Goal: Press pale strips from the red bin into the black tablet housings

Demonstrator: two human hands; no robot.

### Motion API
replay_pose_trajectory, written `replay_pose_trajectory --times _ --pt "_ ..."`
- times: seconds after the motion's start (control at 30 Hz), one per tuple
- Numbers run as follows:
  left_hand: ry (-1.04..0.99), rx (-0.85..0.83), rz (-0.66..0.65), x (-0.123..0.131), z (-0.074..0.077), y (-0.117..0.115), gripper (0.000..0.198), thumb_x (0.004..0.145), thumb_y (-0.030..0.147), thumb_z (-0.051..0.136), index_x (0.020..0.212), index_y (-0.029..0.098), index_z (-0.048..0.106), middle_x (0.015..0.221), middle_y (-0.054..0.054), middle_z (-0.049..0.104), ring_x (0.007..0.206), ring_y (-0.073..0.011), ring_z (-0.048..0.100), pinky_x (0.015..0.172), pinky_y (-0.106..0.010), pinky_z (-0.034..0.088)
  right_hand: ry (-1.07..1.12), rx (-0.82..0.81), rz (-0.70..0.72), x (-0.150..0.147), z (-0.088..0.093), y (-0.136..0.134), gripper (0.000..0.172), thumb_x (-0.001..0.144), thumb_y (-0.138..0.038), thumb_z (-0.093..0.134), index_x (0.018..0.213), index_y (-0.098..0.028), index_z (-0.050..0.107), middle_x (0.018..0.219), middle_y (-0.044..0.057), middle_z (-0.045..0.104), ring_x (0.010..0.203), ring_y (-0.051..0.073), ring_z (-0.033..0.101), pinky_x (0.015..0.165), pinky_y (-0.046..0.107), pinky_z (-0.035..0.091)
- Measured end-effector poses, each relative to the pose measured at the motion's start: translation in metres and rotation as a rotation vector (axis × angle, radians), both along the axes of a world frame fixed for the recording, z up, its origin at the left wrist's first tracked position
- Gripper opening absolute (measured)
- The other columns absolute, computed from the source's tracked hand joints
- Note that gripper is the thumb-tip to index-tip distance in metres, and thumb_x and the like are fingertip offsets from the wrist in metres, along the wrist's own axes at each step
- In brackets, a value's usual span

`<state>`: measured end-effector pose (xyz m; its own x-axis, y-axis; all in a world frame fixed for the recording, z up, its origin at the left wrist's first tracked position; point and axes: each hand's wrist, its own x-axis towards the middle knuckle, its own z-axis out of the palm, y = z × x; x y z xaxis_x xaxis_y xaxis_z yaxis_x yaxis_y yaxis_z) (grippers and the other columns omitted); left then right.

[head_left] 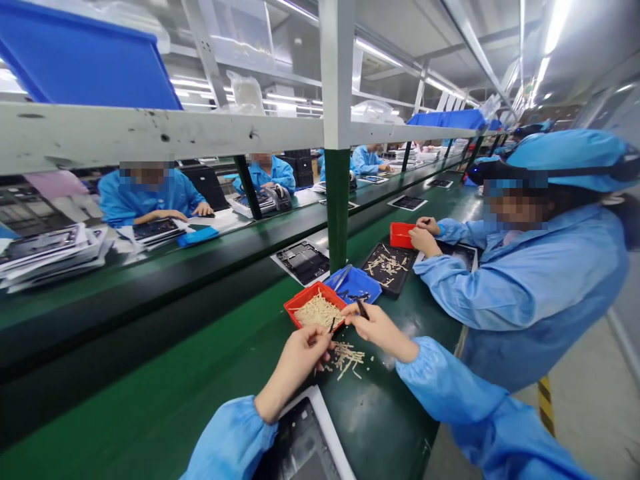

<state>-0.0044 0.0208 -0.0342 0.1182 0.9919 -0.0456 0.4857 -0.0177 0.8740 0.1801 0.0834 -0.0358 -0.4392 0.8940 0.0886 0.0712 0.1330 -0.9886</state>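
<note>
My left hand is closed in a pinch on a small black strip, just in front of a red tray heaped with thin beige strips. At the tray's right corner, my right hand is closed round a slim black tool; its tip is hidden. Loose beige strips lie on the green bench below both hands. Under my left forearm is a dark device panel on a white sheet, partly covered by my sleeve.
Behind the red tray stands a blue tray with black pieces and tweezers. A black tray of strips sits beside a co-worker on the right. A green post rises from the bench near another device panel.
</note>
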Motion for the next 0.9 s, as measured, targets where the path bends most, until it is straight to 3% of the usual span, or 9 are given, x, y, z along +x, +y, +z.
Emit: replay_pose_trajectory --times 0.13,0.3,0.4,0.47,0.57,0.63,0.67,0.77,0.9 --pt "-0.134 -0.037 0.043 -0.006 0.004 0.013 0.037 0.081 0.05 0.045 0.077 0.015 0.055 0.065 -0.003 0.063 0.047 -0.0106 0.055 0.044 -0.023 0.046 0.034 0.094 0.048 -0.03 0.004 0.01 0.021 0.079 -0.034 0.064 0.082 -0.013 0.068 0.069 0.001 0.062 0.063 0.012 0.053 0.062 0.025 0.042" --pt "-0.173 -0.022 0.118 -0.015 0.004 0.029 0.045 0.084 0.052 0.041 0.085 0.012 0.062 0.063 -0.005 0.062 0.045 -0.0129 0.056 0.048 -0.028 0.049 0.088 0.09 0.029 -0.041 0.002 0.021 0.032 0.082 -0.043 0.061 0.076 -0.013 0.066 0.061 -0.001 0.056 0.055 0.01 0.047 0.054 0.023 0.038" --pt "-0.157 0.056 0.191 -0.019 0.006 0.039 0.039 0.081 0.04 0.052 0.108 0.014 0.061 0.084 -0.007 0.066 0.054 -0.0132 0.059 0.06 -0.031 0.052 0.106 0.073 -0.016 -0.037 -0.002 0.026 0.034 0.08 -0.047 0.063 0.077 -0.013 0.064 0.054 -0.004 0.046 0.048 0.007 0.037 0.047 0.022 0.031" --pt "-0.159 0.118 0.223 -0.02 0.009 0.045 0.049 0.075 0.029 0.06 0.123 0.021 0.054 0.11 -0.008 0.061 0.073 -0.0145 0.063 0.076 -0.032 0.051 0.115 0.051 -0.026 -0.035 -0.005 0.027 0.035 0.08 -0.049 0.062 0.079 -0.013 0.064 0.051 -0.006 0.04 0.044 0.006 0.03 0.043 0.021 0.026" --pt "-0.185 0.143 0.227 -0.018 0.014 0.051 0.039 0.074 0.026 0.061 0.113 0.024 0.061 0.125 -0.007 0.052 0.101 -0.0179 0.059 0.089 -0.03 0.046 0.133 0.022 -0.024 -0.033 -0.009 0.027 0.037 0.079 -0.051 0.063 0.081 -0.014 0.064 0.05 -0.007 0.037 0.042 0.005 0.026 0.04 0.021 0.022" --pt "-0.217 0.084 0.191 -0.016 0.017 0.051 0.026 0.079 0.036 0.058 0.098 0.021 0.067 0.113 -0.007 0.059 0.095 -0.0186 0.06 0.079 -0.028 0.049 0.147 0.004 -0.01 -0.033 -0.01 0.025 0.038 0.079 -0.051 0.063 0.082 -0.014 0.064 0.05 -0.007 0.038 0.041 0.005 0.025 0.04 0.02 0.02" --pt "-0.239 0.031 0.161 -0.015 0.018 0.05 0.029 0.08 0.042 0.055 0.094 0.019 0.068 0.102 -0.007 0.063 0.083 -0.0175 0.062 0.068 -0.027 0.05 0.154 -0.005 0.001 -0.033 -0.01 0.024 0.038 0.08 -0.051 0.063 0.083 -0.014 0.064 0.05 -0.007 0.039 0.041 0.004 0.026 0.039 0.02 0.02" --pt "-0.333 -0.165 0.04 -0.013 0.02 0.043 0.045 0.082 0.054 0.049 0.097 0.015 0.066 0.08 -0.007 0.065 0.051 -0.0113 0.054 0.038 -0.021 0.036 0.171 -0.024 0.04 -0.034 -0.01 0.021 0.039 0.08 -0.052 0.061 0.084 -0.013 0.064 0.055 -0.003 0.049 0.042 0.004 0.029 0.039 0.02 0.019" --pt "-0.47 -0.317 -0.058 -0.014 0.021 0.029 0.042 0.078 0.053 0.056 0.092 0.014 0.064 0.077 -0.005 0.061 0.047 -0.0056 0.046 0.034 -0.016 0.022 0.182 -0.025 0.067 -0.034 -0.011 0.018 0.041 0.078 -0.054 0.063 0.08 -0.012 0.063 0.061 0.0 0.056 0.042 0.004 0.031 0.039 0.02 0.018"
